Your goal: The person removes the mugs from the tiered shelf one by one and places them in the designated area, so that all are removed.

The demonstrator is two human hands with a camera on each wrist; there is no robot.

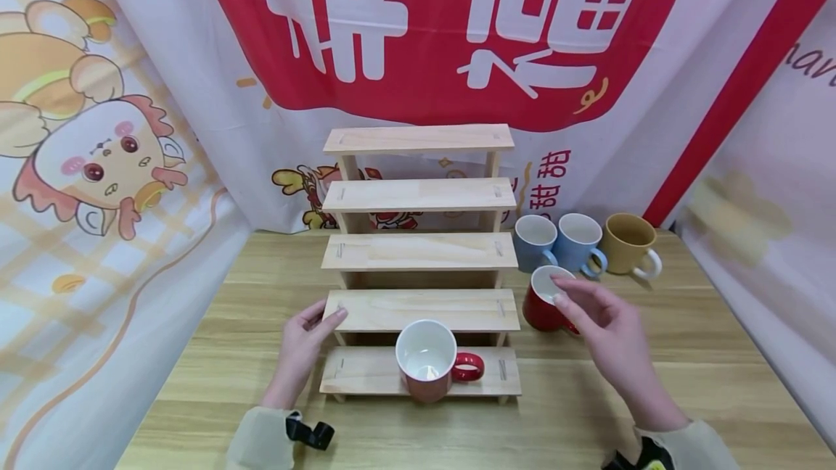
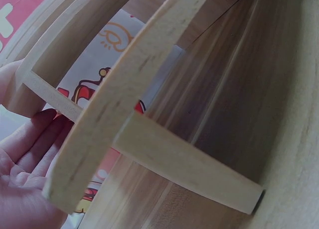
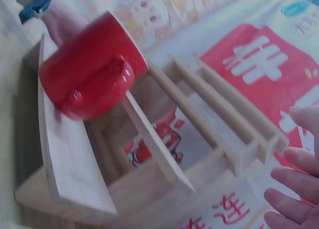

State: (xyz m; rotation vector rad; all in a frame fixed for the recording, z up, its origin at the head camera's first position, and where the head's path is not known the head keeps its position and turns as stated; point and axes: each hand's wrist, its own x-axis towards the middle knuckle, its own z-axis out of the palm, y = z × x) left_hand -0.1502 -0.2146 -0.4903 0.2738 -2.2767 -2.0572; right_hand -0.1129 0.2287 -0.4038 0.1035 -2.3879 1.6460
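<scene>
A stepped wooden rack point(image 1: 418, 252) with several tiers stands in the middle of the table. My left hand point(image 1: 305, 343) grips the left end of its second board from the bottom, thumb on top; in the left wrist view the fingers point(image 2: 32, 144) curl beneath a board. On the lowest board sits an upright red mug point(image 1: 426, 365), white inside, handle to the right; it looms large in the right wrist view. My right hand point(image 1: 610, 336) hovers beside a second red mug point(image 1: 543, 299) right of the rack, partly overlapping it. Its fingers point(image 3: 289, 176) are extended and spread, holding nothing.
Two blue mugs point(image 1: 535, 241) and a mustard mug point(image 1: 628, 241) with a white handle stand behind the second red mug, close together. Printed cloth point(image 1: 287, 136) hangs behind the rack and along both sides of the wood-grain table point(image 1: 261, 289).
</scene>
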